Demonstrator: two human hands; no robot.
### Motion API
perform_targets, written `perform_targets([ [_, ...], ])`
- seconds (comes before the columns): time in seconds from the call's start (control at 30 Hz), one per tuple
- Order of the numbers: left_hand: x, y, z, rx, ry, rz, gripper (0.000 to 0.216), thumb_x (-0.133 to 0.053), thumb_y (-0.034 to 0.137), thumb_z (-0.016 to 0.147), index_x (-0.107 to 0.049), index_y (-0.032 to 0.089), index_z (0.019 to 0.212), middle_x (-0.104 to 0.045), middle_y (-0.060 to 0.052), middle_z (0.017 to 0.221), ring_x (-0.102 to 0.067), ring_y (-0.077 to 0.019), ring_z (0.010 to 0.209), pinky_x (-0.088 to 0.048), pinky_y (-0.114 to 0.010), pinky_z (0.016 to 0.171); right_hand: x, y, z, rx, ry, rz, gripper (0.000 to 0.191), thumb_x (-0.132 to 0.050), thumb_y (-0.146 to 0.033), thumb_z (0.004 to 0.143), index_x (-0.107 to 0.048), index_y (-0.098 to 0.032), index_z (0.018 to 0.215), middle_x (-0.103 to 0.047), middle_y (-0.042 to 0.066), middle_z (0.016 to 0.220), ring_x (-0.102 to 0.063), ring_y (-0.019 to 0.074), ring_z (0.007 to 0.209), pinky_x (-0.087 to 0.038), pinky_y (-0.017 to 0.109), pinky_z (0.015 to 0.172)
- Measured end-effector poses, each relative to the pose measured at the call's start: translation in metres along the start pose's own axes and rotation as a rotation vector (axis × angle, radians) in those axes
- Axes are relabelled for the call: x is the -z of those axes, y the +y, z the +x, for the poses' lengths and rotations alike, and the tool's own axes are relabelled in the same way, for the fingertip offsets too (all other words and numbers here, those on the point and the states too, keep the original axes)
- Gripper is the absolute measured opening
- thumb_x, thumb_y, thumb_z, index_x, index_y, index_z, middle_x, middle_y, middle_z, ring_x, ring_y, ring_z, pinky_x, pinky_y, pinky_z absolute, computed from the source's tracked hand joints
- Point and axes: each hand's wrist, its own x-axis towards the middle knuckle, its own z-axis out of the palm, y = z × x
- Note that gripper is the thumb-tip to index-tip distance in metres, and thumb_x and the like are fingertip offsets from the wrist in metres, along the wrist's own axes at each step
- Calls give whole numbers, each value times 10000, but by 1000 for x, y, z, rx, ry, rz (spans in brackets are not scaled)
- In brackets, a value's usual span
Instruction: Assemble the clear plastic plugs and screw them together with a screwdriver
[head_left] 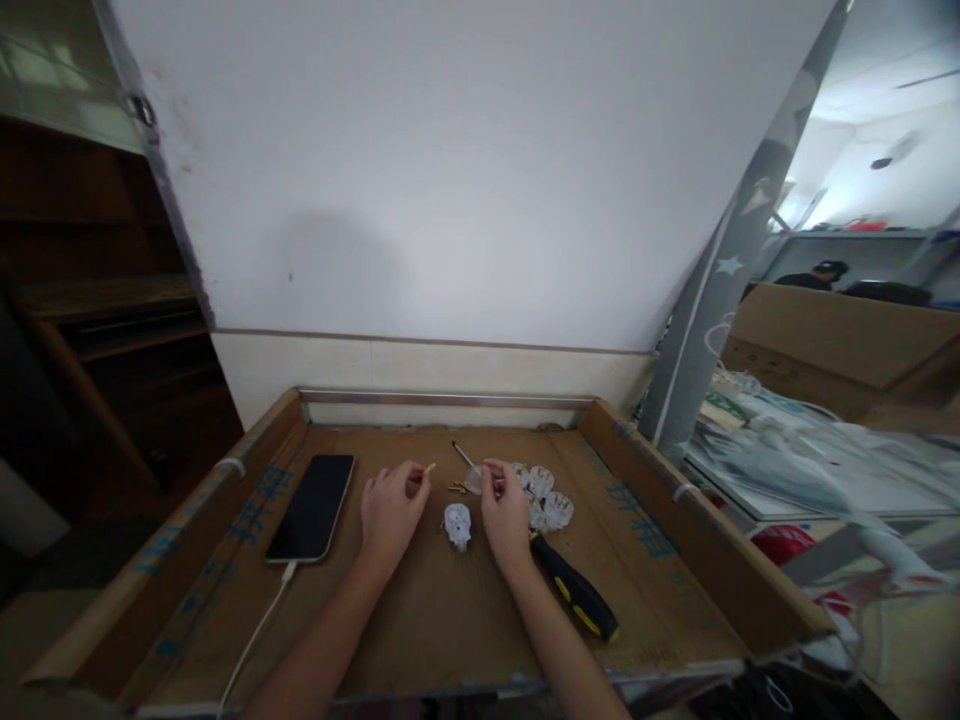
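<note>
My left hand pinches a small, thin brass-coloured piece between thumb and fingertips. My right hand has its fingers drawn together over the screwdriver's shaft; what they hold, if anything, is too small to make out. The screwdriver has a black and yellow handle, and its metal tip shows beyond my right fingers. Small brass pieces lie between my hands. Just below them sits a white plastic socket-like part. Several clear plastic parts with metal inside are grouped right of my right hand.
A phone with a white cable lies at the left of the cardboard-lined tray. Raised cardboard sides border the tray. Behind stands a white wall. At right are a bag-covered table, a cardboard box and a distant person.
</note>
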Motion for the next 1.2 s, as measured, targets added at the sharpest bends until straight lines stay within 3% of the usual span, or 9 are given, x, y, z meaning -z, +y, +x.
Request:
perform_targets([
  [0.27, -1, -10, 3, -270, -178, -10, 153, -513, 212, 865, -642, 236, 943, -690, -25, 953, -569, -218, 925, -371, -350, 823, 4, -9, -12, 23, -86, -38, 238, -457, -360, 848, -612, -187, 904, -668, 61, 782, -617, 199, 682, -466, 315, 661],
  [0.6, 1, -11, 5, -212, -195, -75, 159, -477, 208, 875, -623, 209, 936, -673, -42, 921, -571, -210, 888, -401, -349, 811, -3, -4, -6, 0, -51, 79, 347, -509, -410, 833, -612, -130, 1010, -648, 75, 805, -598, 159, 623, -500, 281, 586],
  [0.73, 1, -10, 5, -191, -209, -60, 141, -482, 228, 875, -618, 210, 905, -670, -36, 894, -573, -212, 869, -394, -352, 788, -2, 3, -5, 3, -32, 79, 368, -493, -372, 843, -623, -122, 1079, -661, 103, 892, -589, 155, 642, -498, 286, 600],
  [0.83, 1, -11, 5, -179, -222, -63, 130, -496, 234, 864, -620, 217, 898, -670, -35, 909, -568, -216, 890, -390, -357, 797, -2, 2, -5, 14, -45, 66, 345, -469, -333, 854, -616, -119, 1083, -663, 85, 834, -583, 149, 603, -490, 278, 575],
  [1.07, 1, -10, 4, -186, -258, -67, 111, -527, 227, 833, -625, 210, 881, -668, -39, 910, -555, -220, 892, -399, -346, 793, -3, -11, -11, 106, -77, -40, 265, -438, -261, 867, -641, -165, 1009, -667, 90, 925, -607, 191, 851, -475, 328, 788],
  [1.2, 2, -10, 2, -167, -230, -14, 139, -534, 274, 844, -641, 214, 908, -666, -43, 939, -545, -235, 918, -394, -358, 795, 2, -5, -11, 118, -61, -155, 274, -445, -235, 855, -618, -152, 1051, -646, 105, 948, -577, 221, 892, -450, 374, 827],
])
